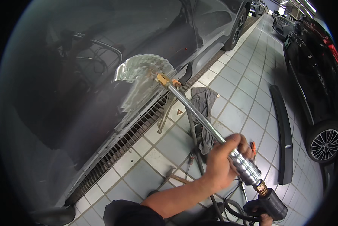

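My left hand (218, 162) is wrapped round the shiny ribbed sliding weight of a slide-hammer dent puller (201, 117). At the lower right edge, my right hand (266, 219) grips the tool's black handle (276, 205); only part of that hand shows. The long steel rod runs up and to the left. Its brass-coloured tip (163, 79) is against, or very close to, a patch of bare, scuffed metal (140, 81) on the dark grey car panel (90, 109). An orange-ended clamp-like metal piece (165, 113) hangs beside the tip at the panel's lower edge.
On the tiled floor lie a grey cloth (203, 101), a hammer (179, 177) and an orange-handled tool (253, 147). Black cables (233, 210) loop near my hands. A long black trim strip (282, 132) lies beside a black car (310, 71) at right.
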Motion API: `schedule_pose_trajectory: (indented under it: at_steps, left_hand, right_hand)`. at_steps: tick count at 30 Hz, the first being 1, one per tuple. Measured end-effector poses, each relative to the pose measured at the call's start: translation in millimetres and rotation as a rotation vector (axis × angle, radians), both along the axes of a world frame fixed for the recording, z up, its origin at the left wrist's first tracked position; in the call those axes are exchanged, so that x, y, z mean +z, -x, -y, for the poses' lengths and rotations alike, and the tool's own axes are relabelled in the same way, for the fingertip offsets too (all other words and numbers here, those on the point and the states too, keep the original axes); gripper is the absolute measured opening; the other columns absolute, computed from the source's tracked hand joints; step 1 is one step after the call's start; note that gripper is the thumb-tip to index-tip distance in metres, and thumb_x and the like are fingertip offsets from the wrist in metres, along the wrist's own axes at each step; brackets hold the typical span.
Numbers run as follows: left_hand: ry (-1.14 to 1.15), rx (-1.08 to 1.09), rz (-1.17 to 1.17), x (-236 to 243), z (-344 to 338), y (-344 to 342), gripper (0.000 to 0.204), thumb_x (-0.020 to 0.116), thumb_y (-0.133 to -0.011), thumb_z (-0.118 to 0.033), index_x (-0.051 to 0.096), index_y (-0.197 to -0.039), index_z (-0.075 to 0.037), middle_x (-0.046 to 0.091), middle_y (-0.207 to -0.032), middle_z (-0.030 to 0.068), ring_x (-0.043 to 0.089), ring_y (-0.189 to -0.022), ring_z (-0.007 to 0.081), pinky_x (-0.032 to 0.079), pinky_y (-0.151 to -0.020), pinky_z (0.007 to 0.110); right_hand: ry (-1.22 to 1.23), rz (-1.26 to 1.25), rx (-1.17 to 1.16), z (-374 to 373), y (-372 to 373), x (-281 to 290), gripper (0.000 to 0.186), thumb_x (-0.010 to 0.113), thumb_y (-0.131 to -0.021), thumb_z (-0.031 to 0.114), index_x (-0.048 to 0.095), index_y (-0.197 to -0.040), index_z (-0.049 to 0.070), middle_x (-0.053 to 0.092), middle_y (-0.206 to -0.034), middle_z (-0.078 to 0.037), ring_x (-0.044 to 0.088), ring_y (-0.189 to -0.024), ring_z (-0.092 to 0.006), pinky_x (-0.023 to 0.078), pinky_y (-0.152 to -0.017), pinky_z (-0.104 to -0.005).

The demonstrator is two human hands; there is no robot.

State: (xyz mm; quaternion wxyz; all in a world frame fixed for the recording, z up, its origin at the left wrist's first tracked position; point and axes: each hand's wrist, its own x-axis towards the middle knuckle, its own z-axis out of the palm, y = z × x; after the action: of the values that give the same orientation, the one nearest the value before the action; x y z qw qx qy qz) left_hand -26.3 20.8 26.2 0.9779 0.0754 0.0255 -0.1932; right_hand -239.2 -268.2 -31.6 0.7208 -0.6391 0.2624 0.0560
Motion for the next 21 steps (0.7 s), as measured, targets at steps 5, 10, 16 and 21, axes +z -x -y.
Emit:
schedule_pose_trajectory:
  at_steps: [5, 10, 16, 21]
  left_hand:
    - [-0.039, 0.107, 0.002, 0.4, -2.8, -3.5, 0.028, 0.053, -0.095, -0.036, 0.047, -0.082, -0.011, 0.045, -0.075, 0.0010, 0.049, -0.077, 0.0157, 0.043, -0.086, 0.037]
    - [-0.023, 0.100, 0.031, -13.3, 14.5, 9.5, 0.026, 0.052, -0.097, -0.034, 0.053, -0.097, -0.008, 0.049, -0.086, 0.0014, 0.050, -0.085, 0.0168, 0.043, -0.087, 0.037]
    - [-0.095, 0.086, -0.055, -5.6, 9.9, 8.0, 0.026, 0.055, -0.096, -0.034, 0.053, -0.097, -0.007, 0.049, -0.086, 0.0024, 0.051, -0.086, 0.0180, 0.044, -0.086, 0.037]
    - [-0.009, -0.003, 0.048, -9.2, 7.0, 4.1, 0.025, 0.055, -0.095, -0.030, 0.051, -0.085, -0.008, 0.047, -0.077, 0.0013, 0.048, -0.079, 0.0163, 0.043, -0.086, 0.038]
  right_hand:
    - [-0.016, 0.006, 0.001, 6.1, 1.4, -6.9, 0.046, 0.067, -0.085, 0.044, 0.056, -0.099, 0.001, 0.060, -0.089, -0.016, 0.058, -0.070, -0.0277, 0.050, -0.061, -0.0382]
    - [-0.023, 0.004, -0.040, 5.4, 5.5, -9.2, 0.047, 0.067, -0.084, 0.044, 0.056, -0.099, 0.001, 0.060, -0.089, -0.016, 0.058, -0.070, -0.0277, 0.050, -0.061, -0.0382]
    - [-0.156, 0.036, 0.012, 13.5, 2.1, -24.7, 0.048, 0.065, -0.085, 0.045, 0.056, -0.103, 0.001, 0.061, -0.091, -0.017, 0.060, -0.073, -0.0280, 0.051, -0.063, -0.0381]
    - [-0.097, 0.026, 0.009, 6.9, 3.9, -18.1, 0.050, 0.064, -0.085, 0.048, 0.056, -0.102, 0.002, 0.061, -0.088, -0.016, 0.060, -0.071, -0.0278, 0.051, -0.061, -0.0379]
